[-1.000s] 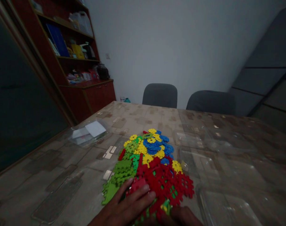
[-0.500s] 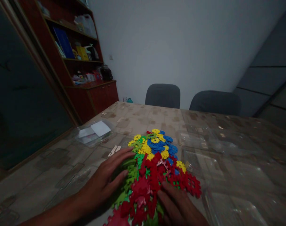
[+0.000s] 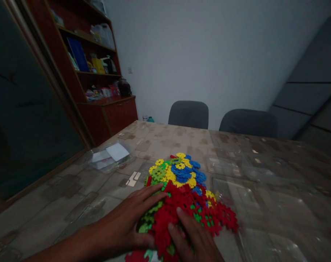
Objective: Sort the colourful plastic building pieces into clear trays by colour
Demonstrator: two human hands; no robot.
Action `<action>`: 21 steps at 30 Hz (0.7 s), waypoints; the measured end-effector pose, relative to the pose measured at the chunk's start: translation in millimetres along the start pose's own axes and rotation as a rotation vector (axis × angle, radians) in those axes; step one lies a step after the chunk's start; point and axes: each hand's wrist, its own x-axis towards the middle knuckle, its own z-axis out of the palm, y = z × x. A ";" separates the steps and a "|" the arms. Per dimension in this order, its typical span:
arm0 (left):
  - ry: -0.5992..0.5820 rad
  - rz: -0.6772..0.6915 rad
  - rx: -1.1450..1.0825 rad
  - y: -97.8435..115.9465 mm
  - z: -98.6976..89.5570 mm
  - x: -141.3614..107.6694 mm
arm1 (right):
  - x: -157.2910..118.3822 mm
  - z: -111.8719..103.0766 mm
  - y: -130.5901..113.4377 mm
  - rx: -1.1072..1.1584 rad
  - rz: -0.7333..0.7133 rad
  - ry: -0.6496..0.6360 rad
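Note:
A heap of plastic interlocking pieces lies on the table. Red gear-shaped pieces (image 3: pixel 161 225) cover its near part, green pieces (image 3: pixel 151 216) show along its left side, and yellow discs (image 3: pixel 171 176) and blue discs (image 3: pixel 182 174) make up the far part. My left hand (image 3: pixel 127 218) rests against the heap's left side, fingers stretched over the green and red pieces and thumb apart lower down. On the near right, my right hand (image 3: pixel 195 236) touches the red pieces with its fingers spread. Neither hand visibly grips a piece.
Clear plastic trays (image 3: pixel 244 193) stand on the table's right side. Another clear tray with white paper (image 3: pixel 117 151) sits at the left. Two grey chairs (image 3: pixel 188 114) stand behind the table, and a red-brown cabinet (image 3: pixel 111 114) is at the far left.
My left hand has moved right and nearer, over the red pieces. My right hand has shifted slightly left. Red pieces in the near part have been moved about, and some now lie farther right.

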 end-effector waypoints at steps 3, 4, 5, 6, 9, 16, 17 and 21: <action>0.129 -0.040 -0.095 -5.7 1.8 13.8 | 14.9 7.4 10.3 -0.014 -0.043 -0.030; 0.156 -0.036 -0.124 -8.2 0.2 19.9 | 20.1 8.4 13.7 -0.023 -0.041 -0.036; 0.168 -0.032 -0.145 -11.1 -2.3 26.9 | 25.0 8.6 16.7 -0.034 -0.023 -0.037; 0.170 -0.029 -0.157 -14.2 -5.7 34.8 | 29.2 8.2 19.4 -0.045 0.007 -0.044; 0.173 -0.021 -0.129 -25.9 -18.7 65.9 | 35.3 4.7 26.1 -0.079 0.095 -0.056; 0.012 0.064 -0.198 -58.7 -29.6 167.9 | 18.0 0.5 31.5 -0.136 0.109 -0.129; -0.030 0.076 -0.217 -59.8 -27.7 180.9 | 15.6 1.3 29.4 -0.154 0.091 -0.140; -0.164 0.128 -0.294 -49.1 -19.9 212.8 | 14.4 3.9 13.5 -0.219 0.137 -0.128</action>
